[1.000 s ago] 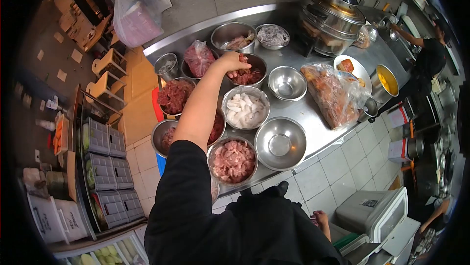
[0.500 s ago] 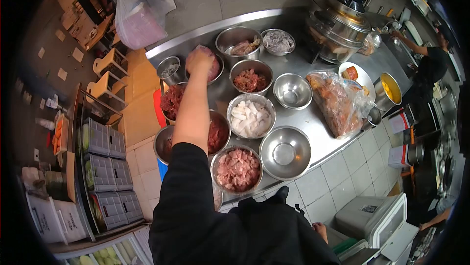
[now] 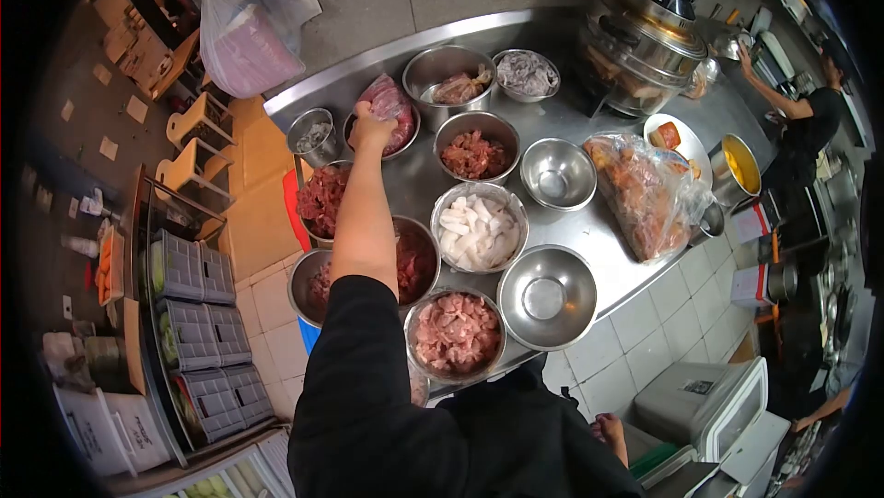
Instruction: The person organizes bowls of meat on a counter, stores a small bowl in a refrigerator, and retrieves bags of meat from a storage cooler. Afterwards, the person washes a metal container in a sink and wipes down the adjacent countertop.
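My left hand reaches over the metal counter, its fingers closed on a clear plastic bag of red meat. The bag rests tilted in a steel bowl near the wall. Just left of it stands a small steel pot with greyish contents. Below my forearm are a bowl of dark red meat and another bowl of red meat, partly hidden by my arm. My right hand hangs low beside my body, fingers curled, with nothing visible in it.
Bowls of white strips, pale pink meat and chopped meat stand nearby. Two bare steel bowls sit rightward, beside a bagged orange-brown food. A large cooker stands behind; another person works at far right.
The view has shifted slightly. My left hand has moved to the near left side of the meat bag, which now shows more and tilts up. My right hand shows more.
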{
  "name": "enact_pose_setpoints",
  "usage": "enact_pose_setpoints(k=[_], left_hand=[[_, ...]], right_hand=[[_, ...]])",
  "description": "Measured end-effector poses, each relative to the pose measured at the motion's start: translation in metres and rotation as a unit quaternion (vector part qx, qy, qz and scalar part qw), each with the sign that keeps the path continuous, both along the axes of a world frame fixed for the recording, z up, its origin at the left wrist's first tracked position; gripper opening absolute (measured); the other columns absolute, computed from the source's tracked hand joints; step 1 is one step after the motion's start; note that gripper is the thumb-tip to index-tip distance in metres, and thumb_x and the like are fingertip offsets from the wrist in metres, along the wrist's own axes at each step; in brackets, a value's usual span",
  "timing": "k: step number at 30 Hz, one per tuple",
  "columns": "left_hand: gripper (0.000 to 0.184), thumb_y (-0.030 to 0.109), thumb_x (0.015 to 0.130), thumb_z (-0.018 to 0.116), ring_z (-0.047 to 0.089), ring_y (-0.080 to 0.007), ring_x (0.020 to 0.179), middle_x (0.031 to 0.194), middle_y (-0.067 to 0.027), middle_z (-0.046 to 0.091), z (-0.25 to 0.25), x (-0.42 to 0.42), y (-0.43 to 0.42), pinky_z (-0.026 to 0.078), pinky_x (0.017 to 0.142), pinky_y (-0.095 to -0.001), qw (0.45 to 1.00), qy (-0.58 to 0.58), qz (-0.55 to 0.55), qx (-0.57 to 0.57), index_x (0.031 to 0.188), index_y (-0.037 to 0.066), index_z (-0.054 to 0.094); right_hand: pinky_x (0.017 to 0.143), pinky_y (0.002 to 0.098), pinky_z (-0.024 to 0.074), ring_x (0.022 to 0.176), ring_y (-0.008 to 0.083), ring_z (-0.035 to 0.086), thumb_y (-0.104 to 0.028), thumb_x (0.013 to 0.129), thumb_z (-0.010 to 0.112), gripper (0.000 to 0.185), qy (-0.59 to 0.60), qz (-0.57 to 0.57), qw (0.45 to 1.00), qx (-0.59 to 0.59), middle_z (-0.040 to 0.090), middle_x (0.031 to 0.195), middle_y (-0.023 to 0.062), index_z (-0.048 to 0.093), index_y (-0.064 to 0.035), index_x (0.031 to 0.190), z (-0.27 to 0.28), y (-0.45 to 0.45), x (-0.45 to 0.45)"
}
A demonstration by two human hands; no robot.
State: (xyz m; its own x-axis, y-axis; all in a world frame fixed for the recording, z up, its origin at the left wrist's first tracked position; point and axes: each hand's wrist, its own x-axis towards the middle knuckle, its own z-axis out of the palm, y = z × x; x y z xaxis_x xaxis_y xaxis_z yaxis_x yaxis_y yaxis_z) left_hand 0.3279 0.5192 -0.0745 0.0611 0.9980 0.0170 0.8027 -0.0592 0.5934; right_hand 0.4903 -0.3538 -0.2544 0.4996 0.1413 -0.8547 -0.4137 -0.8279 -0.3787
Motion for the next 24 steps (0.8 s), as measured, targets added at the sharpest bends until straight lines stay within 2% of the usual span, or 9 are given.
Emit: enact_pose_setpoints(k=[3,5,10,14,16,19,22,24], left_hand=[[0.075,0.034,0.066,0.075,0.060,-0.0342,0.108,0.115,-0.0173,0.062,0.003,0.002,-0.005,0.043,0.093,-0.0438,1.000,0.006,0.007,-0.002,0.128,0.017,0.038],[0.075,0.034,0.066,0.075,0.060,-0.0342,0.109,0.115,-0.0171,0.063,0.008,0.001,-0.005,0.043,0.093,-0.0436,1.000,0.012,0.012,-0.004,0.129,0.017,0.038],[0.070,0.033,0.068,0.074,0.060,-0.0322,0.110,0.119,-0.0173,0.062,0.005,-0.001,-0.007,0.043,0.093,-0.0434,1.000,0.011,-0.006,0.015,0.127,0.015,0.040],[0.069,0.035,0.069,0.075,0.059,-0.0339,0.111,0.119,-0.0182,0.061,0.002,-0.010,0.005,0.043,0.094,-0.0427,1.000,0.022,-0.021,0.001,0.125,0.014,0.041],[0.076,0.041,0.068,0.077,0.056,-0.0346,0.115,0.122,-0.0200,0.060,-0.001,-0.023,0.017,0.043,0.096,-0.0405,0.989,0.028,-0.146,0.013,0.127,0.010,0.044],[0.091,0.050,0.063,0.081,0.053,-0.0319,0.120,0.129,-0.0221,0.054,0.025,-0.043,0.007,0.041,0.101,-0.0370,0.977,0.026,-0.211,-0.010,0.131,0.001,0.047],[0.078,0.047,0.070,0.077,0.054,-0.0336,0.117,0.126,-0.0203,0.057,0.042,-0.062,0.001,0.042,0.098,-0.0394,0.958,0.067,-0.274,0.050,0.130,0.006,0.051],[0.076,0.044,0.072,0.076,0.055,-0.0330,0.116,0.126,-0.0201,0.056,0.062,-0.071,-0.015,0.042,0.098,-0.0382,0.959,0.080,-0.270,0.039,0.132,0.005,0.049]], right_hand=[[0.045,0.0394,0.0550,0.053,0.0236,0.064,-0.017,0.086,0.052,0.022,0.006,0.000,1.000,0.010,0.063,0.075,0.0125,0.056,-0.0044,0.104,-0.001,0.002,0.001],[0.046,0.0400,0.0554,0.053,0.0233,0.063,-0.016,0.086,0.053,0.022,0.033,-0.056,0.998,0.004,0.063,0.075,0.0125,0.056,-0.0045,0.104,-0.009,0.001,0.001],[0.047,0.0407,0.0561,0.054,0.0234,0.064,-0.015,0.085,0.053,0.021,0.024,-0.034,0.999,0.009,0.063,0.076,0.0125,0.056,-0.0051,0.104,-0.007,0.001,-0.006],[0.047,0.0408,0.0562,0.054,0.0235,0.063,-0.014,0.086,0.052,0.019,0.030,-0.022,0.999,0.001,0.064,0.076,0.0126,0.056,-0.0056,0.102,-0.012,-0.008,-0.010],[0.047,0.0411,0.0563,0.054,0.0235,0.063,-0.015,0.086,0.051,0.019,0.015,0.007,1.000,-0.013,0.064,0.076,0.0125,0.056,-0.0058,0.102,-0.009,-0.006,-0.008],[0.048,0.0418,0.0565,0.055,0.0239,0.063,-0.016,0.086,0.051,0.019,0.015,0.037,0.999,-0.003,0.064,0.075,0.0122,0.056,-0.0061,0.101,-0.018,-0.018,-0.005],[0.049,0.0435,0.0569,0.057,0.0252,0.064,-0.018,0.086,0.052,0.020,0.031,0.026,0.999,0.024,0.064,0.078,0.0132,0.056,-0.0056,0.102,-0.027,-0.018,0.002],[0.051,0.0443,0.0572,0.057,0.0260,0.064,-0.019,0.086,0.053,0.022,0.004,0.081,0.997,0.010,0.064,0.082,0.0149,0.055,-0.0054,0.103,-0.025,-0.011,0.012]])
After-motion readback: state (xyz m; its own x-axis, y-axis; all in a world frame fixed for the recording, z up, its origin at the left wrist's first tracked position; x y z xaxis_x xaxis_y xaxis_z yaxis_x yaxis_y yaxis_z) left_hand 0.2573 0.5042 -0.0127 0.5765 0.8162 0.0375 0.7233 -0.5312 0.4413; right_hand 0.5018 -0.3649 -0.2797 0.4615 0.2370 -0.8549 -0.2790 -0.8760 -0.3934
